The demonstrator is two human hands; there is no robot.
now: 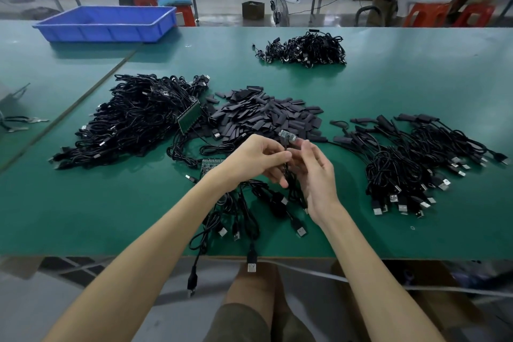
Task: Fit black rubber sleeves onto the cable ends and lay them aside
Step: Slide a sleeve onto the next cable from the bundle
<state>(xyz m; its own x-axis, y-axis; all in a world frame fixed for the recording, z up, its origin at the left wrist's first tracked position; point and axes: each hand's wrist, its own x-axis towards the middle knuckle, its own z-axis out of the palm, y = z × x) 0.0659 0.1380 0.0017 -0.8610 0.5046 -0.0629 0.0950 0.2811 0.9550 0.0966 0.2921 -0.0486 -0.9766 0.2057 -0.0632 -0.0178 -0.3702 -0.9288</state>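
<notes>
Hands [258, 159] [316, 175] on cable end [287, 136], sleeve heap [266, 116] beyond

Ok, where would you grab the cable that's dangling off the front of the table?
Pinch the black plug body, just above its silver tip. It hangs free below the table edge with nothing around it, so come in from the front, at your lap. It's the widest, firmest-looking part, so fingers on its two broad faces should hold it best.

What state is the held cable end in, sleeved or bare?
Bare: the cable end shows its circuit board uncovered, held by left hand and right hand.
</notes>
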